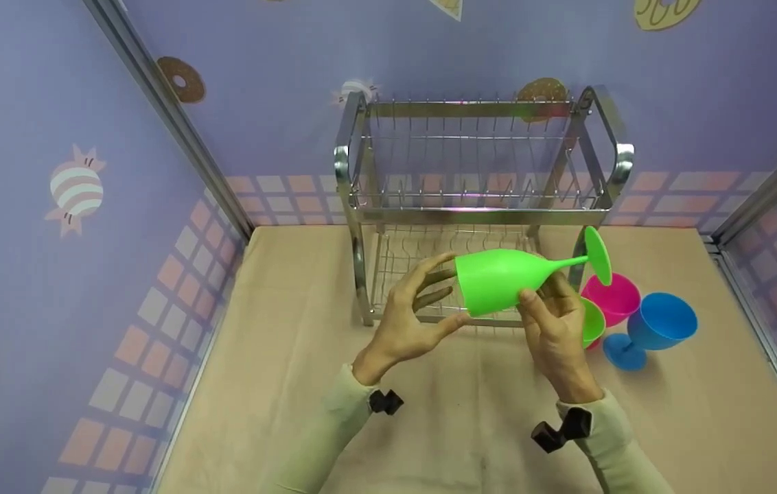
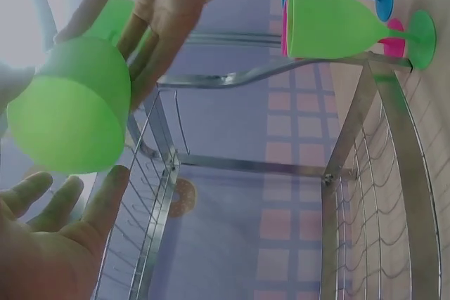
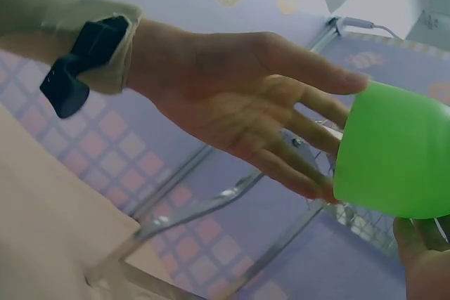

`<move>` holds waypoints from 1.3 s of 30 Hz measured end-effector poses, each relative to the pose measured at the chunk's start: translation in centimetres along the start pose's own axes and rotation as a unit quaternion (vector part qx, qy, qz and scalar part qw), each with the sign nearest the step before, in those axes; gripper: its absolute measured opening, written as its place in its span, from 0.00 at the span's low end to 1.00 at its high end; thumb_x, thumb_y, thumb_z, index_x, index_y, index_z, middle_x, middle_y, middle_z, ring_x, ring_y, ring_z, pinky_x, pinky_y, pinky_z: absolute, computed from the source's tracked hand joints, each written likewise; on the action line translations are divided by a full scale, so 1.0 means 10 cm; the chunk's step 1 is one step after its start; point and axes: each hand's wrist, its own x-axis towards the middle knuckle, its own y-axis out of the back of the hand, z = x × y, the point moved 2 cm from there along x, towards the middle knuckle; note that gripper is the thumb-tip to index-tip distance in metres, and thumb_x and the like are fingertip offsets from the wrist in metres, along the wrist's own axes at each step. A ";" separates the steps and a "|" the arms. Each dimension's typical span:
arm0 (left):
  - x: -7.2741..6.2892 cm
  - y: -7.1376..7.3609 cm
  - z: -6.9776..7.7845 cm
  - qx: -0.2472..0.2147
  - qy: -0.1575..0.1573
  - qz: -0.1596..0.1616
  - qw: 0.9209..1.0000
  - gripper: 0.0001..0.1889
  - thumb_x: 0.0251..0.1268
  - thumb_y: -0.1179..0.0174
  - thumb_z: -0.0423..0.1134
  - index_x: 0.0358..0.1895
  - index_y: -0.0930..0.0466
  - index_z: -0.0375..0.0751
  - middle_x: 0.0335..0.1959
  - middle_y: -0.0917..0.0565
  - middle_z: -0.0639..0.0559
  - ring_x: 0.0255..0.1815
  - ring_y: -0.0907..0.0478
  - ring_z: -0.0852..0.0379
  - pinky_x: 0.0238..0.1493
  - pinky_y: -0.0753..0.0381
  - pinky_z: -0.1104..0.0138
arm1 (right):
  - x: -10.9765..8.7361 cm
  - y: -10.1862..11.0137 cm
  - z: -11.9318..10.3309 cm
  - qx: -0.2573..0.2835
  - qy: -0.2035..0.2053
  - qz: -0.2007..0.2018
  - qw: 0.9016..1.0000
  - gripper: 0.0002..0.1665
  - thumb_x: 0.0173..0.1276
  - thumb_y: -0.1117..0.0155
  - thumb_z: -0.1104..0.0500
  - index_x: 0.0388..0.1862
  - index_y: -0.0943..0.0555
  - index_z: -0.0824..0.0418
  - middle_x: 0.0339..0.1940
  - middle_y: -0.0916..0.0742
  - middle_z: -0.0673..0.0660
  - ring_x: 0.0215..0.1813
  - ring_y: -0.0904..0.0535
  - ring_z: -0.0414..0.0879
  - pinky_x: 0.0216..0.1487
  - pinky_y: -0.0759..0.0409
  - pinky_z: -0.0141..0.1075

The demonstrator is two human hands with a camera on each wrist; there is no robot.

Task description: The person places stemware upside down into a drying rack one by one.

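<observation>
A bright green plastic goblet (image 1: 502,281) is held on its side above the table, its mouth toward the left and its round foot toward the upper right. My right hand (image 1: 557,333) grips the bowl near the stem, thumb in front and fingers behind. At the other end, my left hand (image 1: 406,319) has its fingers spread out, fingertips right at the rim. The right wrist view shows the left thumb on one side of the goblet's mouth and the other fingers across from it.
Behind the hands stands a two-tier metal dish rack (image 1: 478,217) with wire shelves. Right of it, another green goblet (image 1: 593,324), a pink goblet (image 1: 613,296) and a blue goblet (image 1: 663,324) stand upright on the beige cloth (image 1: 279,384). Patterned walls enclose the table.
</observation>
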 end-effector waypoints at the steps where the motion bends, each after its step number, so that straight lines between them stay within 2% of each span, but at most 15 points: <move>1: -0.02 0.04 -0.02 0.003 -0.001 0.003 1.000 0.43 0.65 0.24 0.38 0.80 0.35 0.37 0.75 0.27 0.37 0.73 0.22 0.41 0.68 0.16 0.52 | 0.03 0.00 -0.05 -0.007 0.005 -0.008 1.000 0.29 0.76 0.39 0.75 0.74 0.25 0.66 0.66 0.16 0.59 0.68 0.18 0.50 0.73 0.18 0.42; 3: -0.06 0.12 -0.07 0.011 0.000 0.013 1.000 0.42 0.66 0.25 0.38 0.80 0.35 0.36 0.75 0.27 0.35 0.73 0.22 0.39 0.68 0.16 0.49 | 0.09 0.00 -0.15 -0.032 0.010 -0.024 0.999 0.30 0.74 0.40 0.78 0.74 0.25 0.69 0.65 0.15 0.61 0.68 0.17 0.51 0.71 0.17 0.42; 5: -0.10 0.21 -0.13 0.034 0.002 0.025 0.999 0.40 0.66 0.25 0.38 0.79 0.34 0.35 0.75 0.26 0.35 0.72 0.22 0.38 0.68 0.15 0.49 | 0.15 0.01 -0.27 -0.080 0.011 -0.039 0.996 0.32 0.73 0.40 0.80 0.74 0.25 0.71 0.65 0.14 0.62 0.67 0.16 0.52 0.71 0.17 0.41; 8: -0.15 0.37 -0.21 0.084 0.005 0.049 0.995 0.38 0.67 0.26 0.38 0.77 0.31 0.33 0.73 0.23 0.37 0.71 0.20 0.39 0.68 0.15 0.52 | 0.26 0.00 -0.45 -0.173 0.003 -0.057 0.983 0.33 0.70 0.38 0.81 0.74 0.25 0.72 0.66 0.13 0.62 0.67 0.15 0.52 0.70 0.17 0.41; 11: -0.17 0.52 -0.29 0.142 0.001 0.075 0.987 0.35 0.68 0.26 0.37 0.75 0.29 0.31 0.71 0.21 0.37 0.70 0.19 0.39 0.68 0.16 0.54 | 0.40 -0.03 -0.62 -0.240 -0.006 -0.079 0.967 0.35 0.68 0.35 0.80 0.74 0.25 0.72 0.68 0.14 0.61 0.69 0.15 0.51 0.70 0.17 0.41; 15: -0.19 0.74 -0.40 0.196 0.002 0.115 0.974 0.33 0.68 0.26 0.34 0.73 0.27 0.31 0.68 0.19 0.34 0.68 0.18 0.36 0.67 0.15 0.50 | 0.61 -0.12 -0.84 -0.273 -0.007 -0.120 0.954 0.35 0.67 0.33 0.81 0.74 0.25 0.73 0.69 0.14 0.62 0.69 0.15 0.51 0.69 0.16 0.41; 18: -0.22 0.88 -0.49 0.220 0.016 0.146 0.964 0.32 0.67 0.26 0.32 0.72 0.26 0.29 0.63 0.18 0.32 0.66 0.17 0.34 0.66 0.15 0.46 | 0.75 -0.20 -1.00 -0.297 -0.004 -0.147 0.944 0.35 0.67 0.33 0.81 0.73 0.24 0.72 0.66 0.13 0.64 0.66 0.14 0.51 0.66 0.15 0.40; 21: -0.25 1.00 -0.56 0.227 0.037 0.173 0.958 0.31 0.66 0.26 0.31 0.71 0.25 0.27 0.61 0.18 0.30 0.65 0.18 0.32 0.65 0.15 0.45 | 0.89 -0.29 -1.15 -0.323 -0.007 -0.164 0.932 0.34 0.66 0.32 0.81 0.72 0.23 0.71 0.64 0.12 0.63 0.63 0.12 0.50 0.63 0.13 0.38; 23: -0.27 1.06 -0.62 0.227 0.053 0.185 0.955 0.31 0.67 0.27 0.31 0.71 0.25 0.27 0.62 0.18 0.30 0.65 0.18 0.30 0.66 0.15 0.44 | 0.99 -0.35 -1.25 -0.347 -0.008 -0.175 0.921 0.35 0.66 0.31 0.80 0.72 0.23 0.70 0.64 0.12 0.62 0.64 0.13 0.49 0.64 0.14 0.35; 26: -0.29 1.12 -0.69 0.228 0.080 0.192 0.951 0.31 0.68 0.28 0.32 0.72 0.26 0.28 0.66 0.19 0.30 0.66 0.19 0.30 0.66 0.15 0.44 | 1.14 -0.45 -1.41 -0.394 -0.002 -0.190 0.899 0.35 0.67 0.30 0.79 0.73 0.23 0.69 0.64 0.12 0.60 0.64 0.13 0.47 0.65 0.15 0.32; 29: -0.30 1.14 -0.77 0.226 0.107 0.184 0.951 0.31 0.70 0.29 0.32 0.73 0.28 0.28 0.69 0.21 0.30 0.66 0.19 0.30 0.65 0.15 0.44 | 1.28 -0.51 -1.53 -0.445 0.012 -0.203 0.872 0.34 0.69 0.29 0.75 0.73 0.23 0.67 0.63 0.11 0.59 0.63 0.13 0.45 0.64 0.15 0.29; 33: -0.31 1.15 -0.87 0.210 0.140 0.176 0.952 0.33 0.70 0.30 0.29 0.75 0.30 0.28 0.71 0.22 0.30 0.63 0.16 0.29 0.62 0.13 0.45 | 1.43 -0.54 -1.62 -0.500 0.016 -0.206 0.841 0.32 0.71 0.26 0.68 0.72 0.21 0.62 0.62 0.12 0.57 0.61 0.13 0.42 0.63 0.16 0.27; 39: -0.29 1.15 -0.99 0.176 0.154 0.186 0.954 0.30 0.69 0.34 0.23 0.74 0.28 0.26 0.68 0.19 0.28 0.55 0.12 0.31 0.56 0.09 0.51 | 1.62 -0.57 -1.67 -0.548 0.017 -0.186 0.816 0.31 0.72 0.25 0.63 0.72 0.21 0.59 0.66 0.14 0.60 0.65 0.14 0.47 0.66 0.16 0.31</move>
